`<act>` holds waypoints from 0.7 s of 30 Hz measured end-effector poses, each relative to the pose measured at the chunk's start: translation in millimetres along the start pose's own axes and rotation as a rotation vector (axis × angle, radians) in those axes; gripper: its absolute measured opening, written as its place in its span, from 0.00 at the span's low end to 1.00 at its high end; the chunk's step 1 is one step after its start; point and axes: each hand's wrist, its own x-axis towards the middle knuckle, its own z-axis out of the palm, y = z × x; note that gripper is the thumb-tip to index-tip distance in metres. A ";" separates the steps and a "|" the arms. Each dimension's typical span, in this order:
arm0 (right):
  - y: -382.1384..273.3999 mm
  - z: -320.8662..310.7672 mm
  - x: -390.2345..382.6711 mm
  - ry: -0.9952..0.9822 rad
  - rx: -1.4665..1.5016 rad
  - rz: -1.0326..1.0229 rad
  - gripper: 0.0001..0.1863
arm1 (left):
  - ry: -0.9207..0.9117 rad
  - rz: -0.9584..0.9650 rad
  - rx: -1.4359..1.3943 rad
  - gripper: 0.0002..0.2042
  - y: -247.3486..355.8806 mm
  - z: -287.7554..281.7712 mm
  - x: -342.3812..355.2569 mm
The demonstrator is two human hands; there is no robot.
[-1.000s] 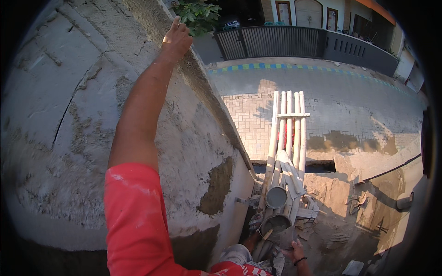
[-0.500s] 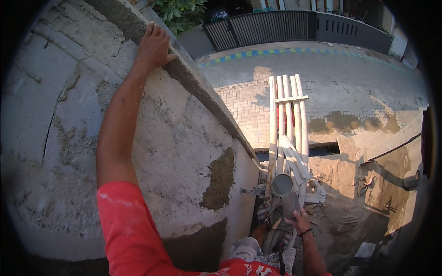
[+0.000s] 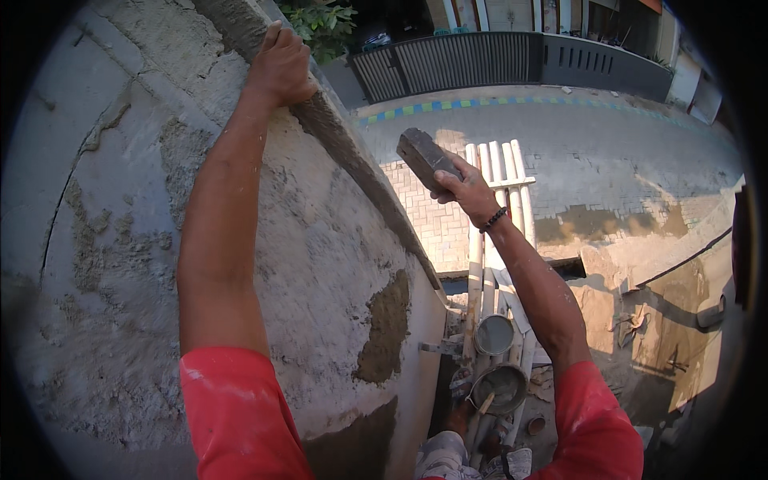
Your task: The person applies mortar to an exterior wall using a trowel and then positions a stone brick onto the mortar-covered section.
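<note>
My left hand (image 3: 280, 72) is closed over a long, straight grey edging board (image 3: 356, 160) along the outer edge of the rough cement wall (image 3: 296, 232). My right hand (image 3: 466, 188) is raised beyond that edge and grips a dark rectangular block (image 3: 426, 158), its far end tilted up to the left. Part of the block is hidden by my fingers. Darker damp mortar (image 3: 384, 328) marks the wall's lower right. Below my right arm stand a bucket of grey mix (image 3: 494, 334) and a wider pail (image 3: 500, 390) with a wooden handle (image 3: 486, 402) sticking out.
Pale bamboo poles (image 3: 474, 264), tied by a crosspiece (image 3: 512, 182), form a narrow platform beneath me. A paved street (image 3: 608, 160) lies far below, with a dark gate (image 3: 456, 64) across it. Leafy branches (image 3: 320, 28) come near the wall's top edge.
My right hand has risen from beside the buckets to near the wall's edge, carrying the block. My left hand keeps its hold on the edging board. The view has shifted slightly.
</note>
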 end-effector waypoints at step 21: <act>-56.0 93.7 217.3 -0.410 -0.344 -0.017 0.31 | 0.014 -0.069 0.171 0.19 -7.1 38.9 16.2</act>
